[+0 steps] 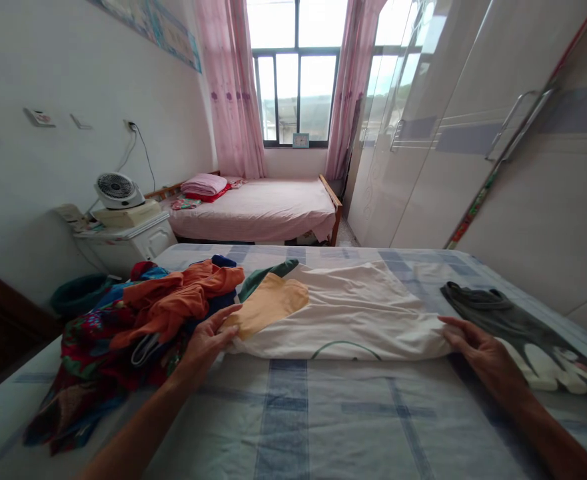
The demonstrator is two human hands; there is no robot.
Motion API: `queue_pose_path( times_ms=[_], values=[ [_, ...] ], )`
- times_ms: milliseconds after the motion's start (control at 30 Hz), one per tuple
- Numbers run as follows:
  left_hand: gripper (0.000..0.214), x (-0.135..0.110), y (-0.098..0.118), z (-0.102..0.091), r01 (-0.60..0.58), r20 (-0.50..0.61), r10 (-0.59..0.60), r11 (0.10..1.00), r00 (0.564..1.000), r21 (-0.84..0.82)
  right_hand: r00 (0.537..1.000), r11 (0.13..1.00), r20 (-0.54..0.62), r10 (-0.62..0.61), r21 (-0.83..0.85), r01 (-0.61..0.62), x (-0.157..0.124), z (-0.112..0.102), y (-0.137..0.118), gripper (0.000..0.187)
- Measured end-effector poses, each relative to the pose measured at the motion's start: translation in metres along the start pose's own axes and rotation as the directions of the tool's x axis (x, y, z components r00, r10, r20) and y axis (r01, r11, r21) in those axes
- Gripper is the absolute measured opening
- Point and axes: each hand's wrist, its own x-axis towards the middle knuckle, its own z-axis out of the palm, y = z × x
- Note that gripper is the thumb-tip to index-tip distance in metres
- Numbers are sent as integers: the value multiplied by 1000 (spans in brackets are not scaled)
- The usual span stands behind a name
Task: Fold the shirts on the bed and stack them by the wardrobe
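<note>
**Two hands at the ends of a cream garment on the bed**

Head view: a cream garment of soft, lightly creased cloth lies folded into a long, flat band on the bed, whose smooth sheet is pale with broad blue checks. The band's long axis runs left to right across the bed, square to the person. A mustard-yellow sleeve lies at its left end, pointing up and to the right, and a thin green curved line shows along its near edge.

The left hand lies at the band's left end, its fingers stretched out and slightly apart, their tips touching the yellow sleeve; it grips nothing. The right hand rests palm down at the band's right end, its fingers straight and close together, pressed on the cloth's corner rather than clamped on it.

Just left of the left hand sits a crumpled heap of clothes, with an orange piece on top and red floral fabric beneath. A dark grey garment lies spread flat beside the right hand.
</note>
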Motion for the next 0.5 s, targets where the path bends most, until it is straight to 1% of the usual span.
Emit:
queue_pose_path(
  times_ms=[67,100,133,233,300,367,433,467,500],
  values=[
    [53,-8,5,-7,-33,10,33,999,999,8,996,998,-79,-30,50,34,-2,-1,0,49],
    [48,-13,7,-11,-37,26,35,998,999,46,996,998,-87,-30,54,34,-3,-3,2,49],
    [44,-18,8,-15,-32,42,28,994,999,101,997,999,-67,-24,45,27,-3,-4,4,48],
    [40,-26,4,-18,-4,93,-20,966,995,259,997,1000,76,-9,13,8,0,-3,10,49],
    [42,-26,-1,-14,14,99,-45,956,994,293,992,1000,125,-3,6,3,2,-1,11,52],
    [41,-25,-6,-12,19,49,-34,962,998,272,995,1000,100,-15,3,15,2,-1,10,53],
    [36,-26,-8,-12,2,-26,4,969,1000,247,999,999,14,-43,4,43,1,-4,8,49],
    [32,-26,-9,-14,-4,-46,16,970,999,244,998,998,-24,-58,4,58,1,-5,8,47],
    [29,-27,-9,-16,-4,-41,15,968,999,250,997,998,-42,-70,-6,70,0,-6,7,46]
  ],
)
